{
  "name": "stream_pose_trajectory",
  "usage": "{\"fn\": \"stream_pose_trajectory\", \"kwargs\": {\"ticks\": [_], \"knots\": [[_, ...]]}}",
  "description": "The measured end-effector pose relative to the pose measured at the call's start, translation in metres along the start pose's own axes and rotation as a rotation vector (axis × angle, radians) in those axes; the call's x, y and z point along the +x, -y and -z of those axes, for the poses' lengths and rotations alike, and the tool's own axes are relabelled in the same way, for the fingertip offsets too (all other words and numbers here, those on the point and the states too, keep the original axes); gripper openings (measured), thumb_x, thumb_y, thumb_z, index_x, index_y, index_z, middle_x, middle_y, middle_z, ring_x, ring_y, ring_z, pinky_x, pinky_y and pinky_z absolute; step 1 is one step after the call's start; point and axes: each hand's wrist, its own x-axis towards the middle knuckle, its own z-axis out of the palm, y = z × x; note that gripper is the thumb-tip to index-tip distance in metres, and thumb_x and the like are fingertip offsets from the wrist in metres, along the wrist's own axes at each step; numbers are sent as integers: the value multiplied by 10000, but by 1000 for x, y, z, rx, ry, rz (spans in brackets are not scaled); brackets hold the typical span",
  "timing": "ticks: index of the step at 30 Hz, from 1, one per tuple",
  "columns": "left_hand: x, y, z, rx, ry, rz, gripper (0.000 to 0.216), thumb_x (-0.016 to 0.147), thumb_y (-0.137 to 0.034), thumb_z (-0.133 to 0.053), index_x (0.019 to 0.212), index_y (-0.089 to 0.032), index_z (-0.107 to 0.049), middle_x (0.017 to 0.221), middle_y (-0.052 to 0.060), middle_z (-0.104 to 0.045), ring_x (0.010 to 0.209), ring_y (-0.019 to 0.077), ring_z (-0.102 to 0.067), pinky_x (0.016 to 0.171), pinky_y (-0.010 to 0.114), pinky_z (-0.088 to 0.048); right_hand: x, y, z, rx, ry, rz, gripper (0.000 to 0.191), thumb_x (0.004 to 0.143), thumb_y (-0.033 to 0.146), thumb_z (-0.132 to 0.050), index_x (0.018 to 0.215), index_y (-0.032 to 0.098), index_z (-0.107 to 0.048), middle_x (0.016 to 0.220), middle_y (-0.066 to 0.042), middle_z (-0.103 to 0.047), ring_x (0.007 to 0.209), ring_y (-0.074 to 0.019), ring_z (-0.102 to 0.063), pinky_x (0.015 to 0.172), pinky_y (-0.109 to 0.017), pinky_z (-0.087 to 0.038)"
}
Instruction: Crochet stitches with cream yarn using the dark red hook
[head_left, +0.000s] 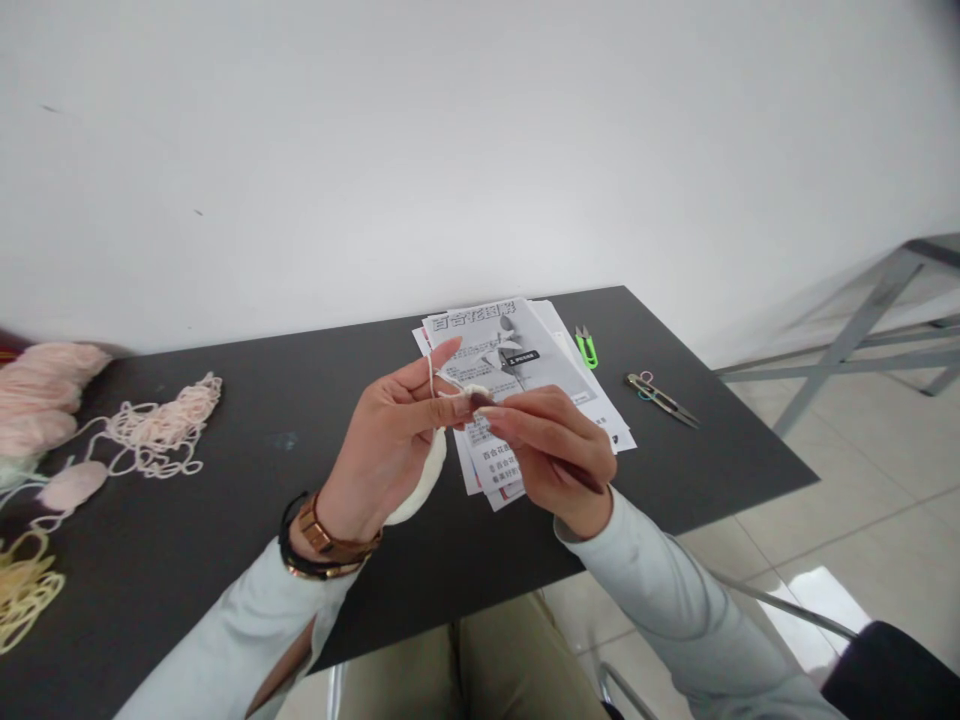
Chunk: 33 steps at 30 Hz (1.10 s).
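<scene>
My left hand (394,425) pinches a small piece of white crochet work (475,391) between thumb and fingers, with its index finger raised and a strand of yarn looped over it. Closed around a crochet hook with a brown handle (583,478), my right hand (551,440) meets the left at the stitches. The hook's tip is hidden by the fingers. Behind my left wrist a bundle of white yarn (426,482) shows in part. Below both hands lie printed sheets (555,350) with a flower picture.
Right of the sheets on the dark table (480,550) are green thread snips (586,348) and metal snips (661,400). Pink yarn (45,395), a loose pale tangle (169,425) and yellow yarn (26,590) lie at the left. A white wall stands behind.
</scene>
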Motion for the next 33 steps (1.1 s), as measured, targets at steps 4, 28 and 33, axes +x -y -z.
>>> {"fn": "stream_pose_trajectory", "kwargs": {"ticks": [4, 28, 33], "knots": [[-1, -12, 2, 50, 21, 35, 572, 610, -44, -830, 1163, -138, -716, 623, 9, -711, 554, 79, -630, 582, 167, -457, 3, -4, -8, 427, -155, -413, 223, 835, 161, -710, 988, 309, -774, 891, -12, -766, 672, -137, -704, 555, -265, -611], [0, -25, 7, 158, 86, 84, 455, 607, -58, -816, 1048, -164, -777, 545, -20, -648, 552, 109, -621, 628, 244, -466, 15, -3, 2, 736, -268, -729, 101, 739, 288, -826, 826, 253, -789, 669, 32, -760, 540, -76, -691, 533, -139, -592], [-2, -28, 8, 102, 110, 129, 469, 602, -20, -802, 1054, -144, -775, 560, -9, -664, 537, 104, -617, 627, 243, -472, 16, -3, 3, 712, -253, -719, 103, 731, 304, -832, 813, 260, -788, 660, 32, -751, 535, -80, -684, 524, -147, -594]]}}
